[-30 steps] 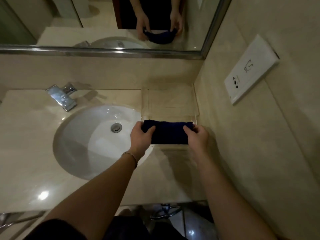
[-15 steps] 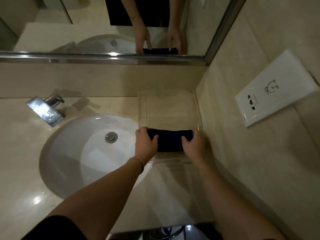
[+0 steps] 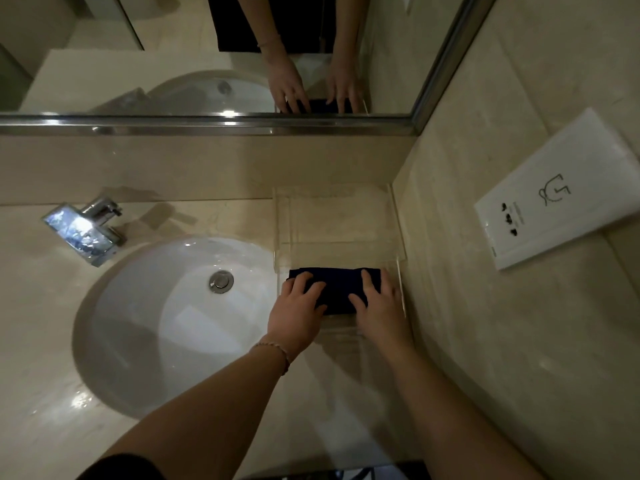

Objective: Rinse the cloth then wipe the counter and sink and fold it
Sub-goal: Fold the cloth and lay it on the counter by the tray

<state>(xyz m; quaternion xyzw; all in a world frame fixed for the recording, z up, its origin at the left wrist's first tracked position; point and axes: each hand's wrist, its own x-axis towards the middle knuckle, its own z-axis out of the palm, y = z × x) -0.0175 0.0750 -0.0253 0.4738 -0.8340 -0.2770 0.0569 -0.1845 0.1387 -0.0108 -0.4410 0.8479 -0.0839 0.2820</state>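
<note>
Left hand: the left hand (image 3: 298,311) lies palm-down with its fingers spread and nearly straight, fingertips pressing on the left end of the cloth; it grips nothing.
Right hand: the right hand (image 3: 379,306) mirrors it, fingers extended flat over the right end of the cloth, thumb pointing inward; nothing is pinched.
Cloth: the dark navy folded cloth (image 3: 337,287) is a compact rectangular bundle directly beneath and just ahead of both sets of fingertips.
Long axis: it runs left to right across the person's body, parallel to the counter's back edge, with one hand on each end.
Nearer hand: neither is clearly closer; both reach it equally, the left forearm crossing over the basin's rim.
Support: the cloth rests on the front part of a clear acrylic stand (image 3: 341,223) set in the corner, just right of the basin.
Sink: the white oval undermount sink (image 3: 145,323) with its chrome drain plug (image 3: 221,281) sits to the left of the hands, and wet glints show on the beige stone counter (image 3: 45,410).
Tap: a chrome square-spouted tap (image 3: 83,230) stands well apart at the back left.
Stage, judged: the fold looks finished; the hands appear to be flattening or squaring the bundle.
Next move, judged: any smoothing stroke would travel along the left-right axis, or the hands simply lift straight off.
</note>
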